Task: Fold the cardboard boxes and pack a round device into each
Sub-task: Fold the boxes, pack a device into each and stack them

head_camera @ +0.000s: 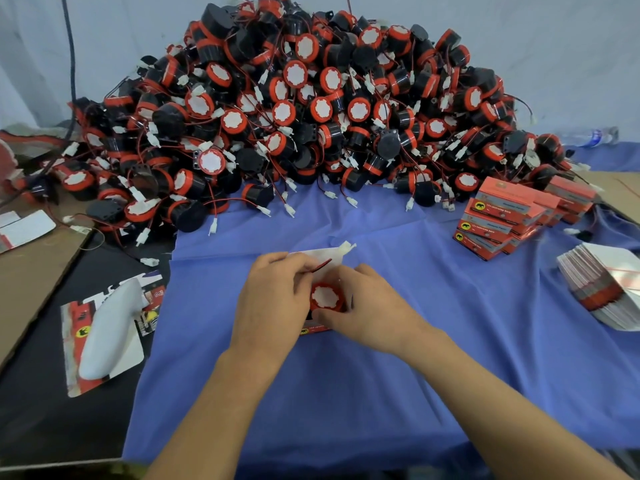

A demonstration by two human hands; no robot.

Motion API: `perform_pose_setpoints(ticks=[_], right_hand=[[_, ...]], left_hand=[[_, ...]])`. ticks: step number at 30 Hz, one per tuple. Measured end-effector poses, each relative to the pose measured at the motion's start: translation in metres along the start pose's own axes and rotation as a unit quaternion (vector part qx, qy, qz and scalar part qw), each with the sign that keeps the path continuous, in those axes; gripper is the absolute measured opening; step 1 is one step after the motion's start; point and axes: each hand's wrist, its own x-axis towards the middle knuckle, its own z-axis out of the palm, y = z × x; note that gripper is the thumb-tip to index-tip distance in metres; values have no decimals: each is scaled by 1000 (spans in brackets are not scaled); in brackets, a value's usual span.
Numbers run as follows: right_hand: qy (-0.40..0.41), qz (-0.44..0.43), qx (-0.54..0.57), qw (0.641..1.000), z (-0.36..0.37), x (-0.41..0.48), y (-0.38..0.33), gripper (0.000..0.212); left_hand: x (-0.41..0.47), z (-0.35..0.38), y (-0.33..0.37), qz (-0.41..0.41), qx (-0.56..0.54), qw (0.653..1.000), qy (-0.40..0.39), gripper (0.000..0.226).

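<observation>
Hands meet over the middle of the blue-covered tabletop (450,323). On the left, the left hand (273,299) curls its fingers (294,268) round the left side of a part-folded cardboard box (322,255), whose white flap stands open behind. Its thumb and forefinger seem to nip the red wire (320,266). Between the two hands sits the round device (325,296), face up in the box mouth. Its wire trails away from the person to a white connector (347,247), which lies outside, past the flap. The right hand (367,306) pinches the device's right rim, thumb below and fingers above. The lead probably has to be tucked in before the flap closes, and the left hand is the nearer to it. Further right lie packed boxes (509,216) and flat blanks (602,289).
</observation>
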Motion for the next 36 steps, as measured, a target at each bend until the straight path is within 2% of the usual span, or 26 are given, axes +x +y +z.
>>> perform_pose_setpoints(ticks=[3,6,9,12,13,17,22,29,34,36], right_hand=[[27,17,75,997,10,0,-3,37],[23,16,88,996,19,1,-6,13],[36,17,130,991,19,-1,-4,7],[92,68,187,976,18,-7,0,32],[121,81,207,968,18,-7,1,34],[229,71,245,939,13,0,-4,19],[271,-3,172,947,7,7,-9,9],[210,-56,10,976,8,11,-11,12],[205,-54,-56,976,3,10,-11,16],[209,-62,-102,971,1,9,-9,11]], left_hand=[[-1,3,-2,-6,-4,1000,-10,26],[-5,6,-4,0,10,1000,-25,26],[-7,7,-4,29,31,998,-40,24],[-8,10,-6,34,44,997,-46,27],[-8,11,-7,36,46,997,-47,29],[-10,14,-7,35,75,995,-63,29],[-12,10,-1,45,172,978,-106,32],[-18,13,9,39,261,954,-140,42],[-18,13,10,26,252,956,-151,34],[-20,15,7,28,222,965,-139,33]])
